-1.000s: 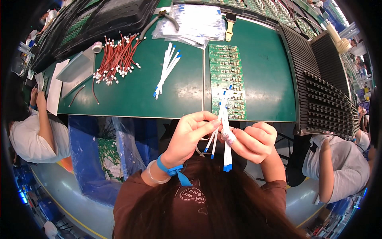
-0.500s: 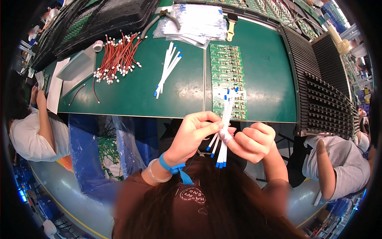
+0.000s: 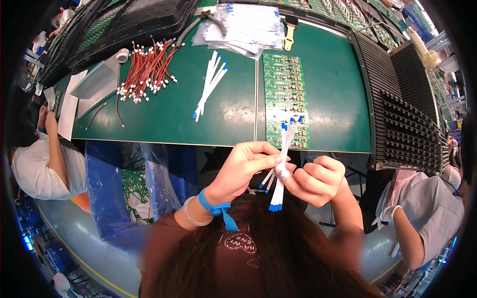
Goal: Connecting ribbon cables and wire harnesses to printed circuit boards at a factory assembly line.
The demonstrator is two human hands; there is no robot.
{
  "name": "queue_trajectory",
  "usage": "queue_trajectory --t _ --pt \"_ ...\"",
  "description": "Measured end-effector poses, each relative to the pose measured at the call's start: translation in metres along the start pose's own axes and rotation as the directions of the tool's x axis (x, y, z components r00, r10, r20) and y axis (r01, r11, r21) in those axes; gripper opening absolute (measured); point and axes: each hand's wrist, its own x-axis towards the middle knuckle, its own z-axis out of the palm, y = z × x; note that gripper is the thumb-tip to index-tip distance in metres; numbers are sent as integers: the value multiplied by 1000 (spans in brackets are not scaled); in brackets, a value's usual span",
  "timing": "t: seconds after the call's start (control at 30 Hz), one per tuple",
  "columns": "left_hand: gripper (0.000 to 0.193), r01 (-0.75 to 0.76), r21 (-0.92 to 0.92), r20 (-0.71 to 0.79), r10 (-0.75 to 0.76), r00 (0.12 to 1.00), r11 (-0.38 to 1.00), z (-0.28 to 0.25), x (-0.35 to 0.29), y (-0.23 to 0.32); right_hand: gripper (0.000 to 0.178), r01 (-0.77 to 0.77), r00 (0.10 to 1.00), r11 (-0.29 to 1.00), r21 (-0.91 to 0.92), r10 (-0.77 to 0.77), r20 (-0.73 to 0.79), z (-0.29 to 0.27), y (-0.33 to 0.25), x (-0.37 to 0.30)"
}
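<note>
White flat ribbon cables (image 3: 286, 145) with blue ends are bunched between my hands in front of the table edge. My left hand (image 3: 247, 164), with a blue band at the wrist, pinches the bunch between thumb and fingers. From the other side my right hand (image 3: 318, 181) grips it too, fingers curled and a pale wrap on one digit. The upper ends fan out over a green circuit board panel (image 3: 284, 87), and the lower ends hang toward my lap. Farther left on the table lies a small loose group of the same cables (image 3: 210, 85).
Left of the cables are a pile of red wire leads (image 3: 149, 72) and a metal angle bracket (image 3: 97, 84). Behind lie pliers (image 3: 204, 19), bagged cables (image 3: 243, 27) and a brush (image 3: 289, 34). A black slotted rack (image 3: 405, 107) stands at right. Co-workers sit on both sides.
The bunch has tilted slightly, its upper ends leaning farther right and spreading. My hands have shifted only a little. At right, the co-worker's gloved hand has come into sight.
</note>
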Motion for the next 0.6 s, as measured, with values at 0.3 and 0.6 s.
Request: queue_trajectory --t 0.3,0.6 --pt "10 -103 -119 -37 99 994 988 -3 1 -1 20 -144 989 979 142 141 35 5 3 6" --pt "6 -321 258 -70 348 935 912 1 -6 1 21 -707 586 383 594 788 189 13 -8 5"
